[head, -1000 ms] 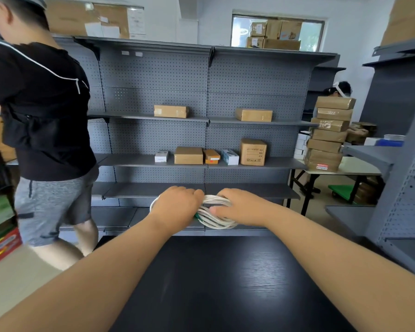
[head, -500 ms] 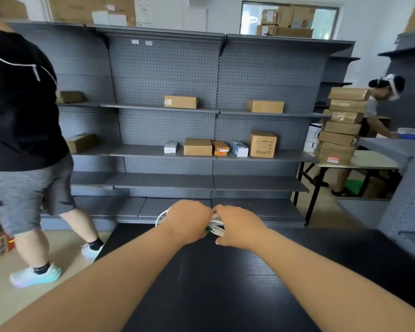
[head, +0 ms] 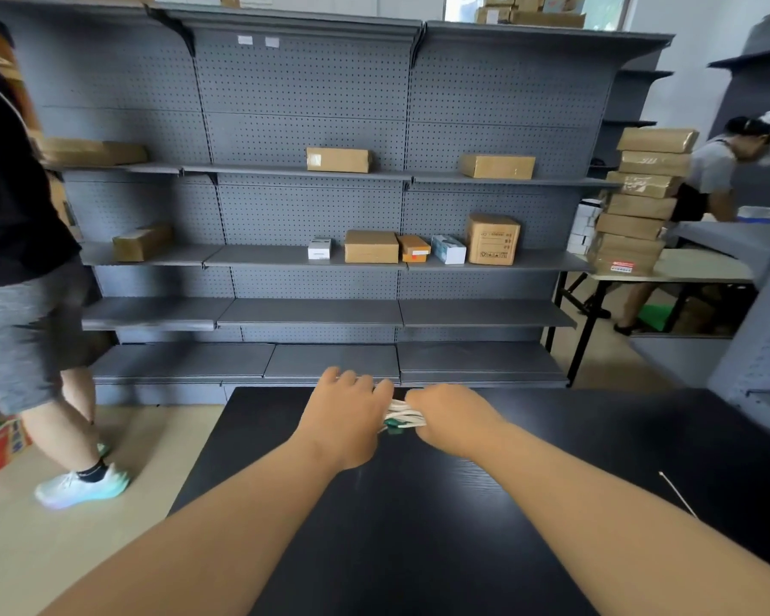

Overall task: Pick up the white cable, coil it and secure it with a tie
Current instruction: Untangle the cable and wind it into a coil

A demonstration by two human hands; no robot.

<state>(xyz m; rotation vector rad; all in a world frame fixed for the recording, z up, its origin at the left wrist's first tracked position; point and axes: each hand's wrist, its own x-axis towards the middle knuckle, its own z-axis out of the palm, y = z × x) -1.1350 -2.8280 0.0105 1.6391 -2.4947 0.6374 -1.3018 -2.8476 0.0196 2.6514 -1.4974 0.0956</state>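
Between my two hands, a bundle of the coiled white cable (head: 402,413) shows as a few bunched strands above the far part of the black table (head: 419,549). A small green tie (head: 394,425) sits on the strands at their lower edge. My left hand (head: 347,415) grips the coil from the left, fingers curled over it. My right hand (head: 452,417) grips it from the right. Most of the coil is hidden behind both hands.
A thin white stick (head: 679,494) lies on the table at the right. Grey shelving (head: 312,206) with cardboard boxes stands beyond the table. A person in grey shorts (head: 23,331) walks at the left. Another person (head: 721,171) stands behind stacked boxes (head: 636,202) at the right.
My hands have drawn closer together, squeezing the coil so less cable shows, and sit lower over the table. The person at the left has stepped further left. The view has tilted down.
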